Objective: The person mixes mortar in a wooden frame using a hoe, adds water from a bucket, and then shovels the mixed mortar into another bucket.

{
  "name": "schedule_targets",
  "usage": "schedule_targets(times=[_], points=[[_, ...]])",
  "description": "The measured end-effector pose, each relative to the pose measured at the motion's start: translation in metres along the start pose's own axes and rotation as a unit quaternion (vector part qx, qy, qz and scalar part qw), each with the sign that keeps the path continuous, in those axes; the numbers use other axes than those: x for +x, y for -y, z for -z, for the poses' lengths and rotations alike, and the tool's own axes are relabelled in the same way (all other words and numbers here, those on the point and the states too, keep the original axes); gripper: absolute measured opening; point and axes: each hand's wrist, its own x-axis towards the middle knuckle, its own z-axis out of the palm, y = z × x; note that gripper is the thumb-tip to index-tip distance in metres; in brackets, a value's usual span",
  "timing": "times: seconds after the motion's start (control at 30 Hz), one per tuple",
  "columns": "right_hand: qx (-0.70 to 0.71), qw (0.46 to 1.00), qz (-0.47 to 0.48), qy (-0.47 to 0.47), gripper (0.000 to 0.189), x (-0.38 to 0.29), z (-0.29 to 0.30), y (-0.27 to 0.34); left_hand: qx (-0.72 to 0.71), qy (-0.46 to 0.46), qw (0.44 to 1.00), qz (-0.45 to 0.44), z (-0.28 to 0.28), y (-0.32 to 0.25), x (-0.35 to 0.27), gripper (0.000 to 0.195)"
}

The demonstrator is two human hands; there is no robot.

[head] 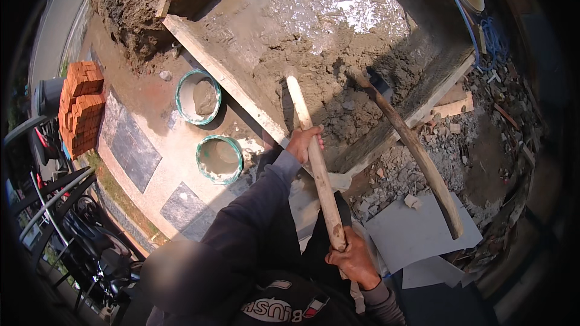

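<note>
Both hands grip one long pale wooden handle [321, 176]. My left hand [305, 144] closes around its middle, over the near corner of a wooden mixing trough [226, 82]. Nearer my body, my right hand [356, 257] holds the handle close to its lower end. The far end of the handle reaches over wet mortar [312, 63] in the trough; no tool head can be made out on it. To the right, a second, darker wooden handle [419, 158] leans across the trough's edge, its far end at a partly buried dark metal blade [379, 83].
Left of the trough stand two green-rimmed buckets, one [198, 121] with a lump of mortar, the other [219, 181] nearer. Orange bricks [81, 113] are stacked farther left, by motorcycles [97, 253]. Rubble [446, 158], pale sheets [421, 235] and a blue hose [491, 45] lie right.
</note>
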Motion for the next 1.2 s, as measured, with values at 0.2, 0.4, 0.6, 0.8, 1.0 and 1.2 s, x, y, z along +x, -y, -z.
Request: schedule_targets(times=[0.2, 0.4, 0.6, 0.8, 1.0, 1.2], points=[[0.030, 0.997, -0.061, 0.023, 0.039, -0.054, 0.009, 0.052, -0.185, 0.089, 0.979, -0.006, 0.001, -0.014, 0.008, 0.027], [0.008, 0.994, -0.091, 0.057, 0.051, -0.091, 0.016, 0.115, -0.184, 0.065, 0.981, 0.002, -0.010, -0.026, -0.023, 0.025], [-0.002, 0.994, -0.086, 0.073, 0.039, -0.132, -0.008, 0.189, -0.278, 0.070, 0.958, -0.012, -0.001, -0.052, -0.081, 0.026], [-0.063, 0.983, -0.071, 0.155, 0.045, -0.122, -0.027, 0.214, -0.316, 0.034, 0.943, -0.101, 0.052, -0.099, -0.142, 0.023], [-0.137, 0.962, -0.066, 0.229, 0.050, -0.072, -0.041, 0.208, -0.346, 0.052, 0.920, -0.177, 0.135, -0.135, -0.163, 0.015], [-0.327, 0.913, 0.107, 0.218, 0.042, 0.053, -0.004, 0.079, -0.330, -0.023, 0.917, -0.223, 0.175, -0.133, -0.135, 0.011]])
